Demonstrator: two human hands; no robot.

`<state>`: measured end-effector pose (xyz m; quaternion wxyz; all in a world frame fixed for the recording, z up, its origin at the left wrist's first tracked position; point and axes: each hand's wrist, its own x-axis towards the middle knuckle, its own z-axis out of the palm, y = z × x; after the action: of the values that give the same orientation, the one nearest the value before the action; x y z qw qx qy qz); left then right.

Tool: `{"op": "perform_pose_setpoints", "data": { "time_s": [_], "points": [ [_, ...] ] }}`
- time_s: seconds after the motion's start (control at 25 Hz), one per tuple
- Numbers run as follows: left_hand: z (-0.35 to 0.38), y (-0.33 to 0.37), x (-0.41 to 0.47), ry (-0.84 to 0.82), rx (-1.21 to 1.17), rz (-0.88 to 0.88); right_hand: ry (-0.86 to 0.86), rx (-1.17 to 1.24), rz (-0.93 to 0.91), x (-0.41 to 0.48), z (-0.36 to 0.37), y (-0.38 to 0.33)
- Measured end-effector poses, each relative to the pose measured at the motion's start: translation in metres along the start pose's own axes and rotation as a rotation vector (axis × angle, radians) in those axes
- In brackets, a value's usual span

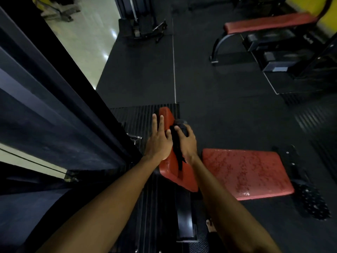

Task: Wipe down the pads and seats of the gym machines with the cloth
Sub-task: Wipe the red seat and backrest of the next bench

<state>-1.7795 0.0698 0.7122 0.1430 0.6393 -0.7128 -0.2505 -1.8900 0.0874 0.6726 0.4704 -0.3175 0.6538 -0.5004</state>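
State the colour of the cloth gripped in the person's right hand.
Black; the crumpled fabric cloth shows best in the head view.

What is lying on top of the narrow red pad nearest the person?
The left hand rests flat on the narrow red pad, and the right hand grips a black cloth against it. The surface beneath them is hidden.

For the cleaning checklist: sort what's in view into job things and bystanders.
Job: black cloth, gripped by right hand; left hand flat on narrow red pad; wide red seat; far red bench.
Bystanders: black machine frame; rubber floor; cable station.
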Motion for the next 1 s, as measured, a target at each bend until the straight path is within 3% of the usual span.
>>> {"op": "perform_pose_setpoints", "data": {
  "time_s": [0.2,0.36,0.48,0.6,0.72,0.88,1.0],
  "points": [
    [-0.004,0.0,-0.013,0.009,-0.022,-0.103,0.04,0.032,-0.116,-0.058,-0.004,0.042],
    [-0.005,-0.009,-0.03,0.01,-0.033,-0.117,0.063,0.069,0.102,-0.045,-0.014,0.05],
    [-0.004,-0.004,-0.041,-0.014,-0.043,-0.129,0.036,-0.033,0.117,-0.049,-0.011,0.014],
    [-0.003,-0.007,-0.053,-0.013,-0.01,-0.022,0.076,0.007,-0.021,-0.088,-0.003,0.014],
    [0.004,-0.022,-0.063,-0.008,0.006,0.152,0.163,0.111,-0.065,-0.118,0.005,0.059],
    [0.009,-0.03,-0.064,0.004,-0.006,0.218,0.317,0.196,0.117,-0.11,0.005,0.077],
    [0.008,-0.031,-0.065,0.023,0.047,0.233,0.388,0.198,0.135,-0.104,0.011,0.057]
  ]
}}
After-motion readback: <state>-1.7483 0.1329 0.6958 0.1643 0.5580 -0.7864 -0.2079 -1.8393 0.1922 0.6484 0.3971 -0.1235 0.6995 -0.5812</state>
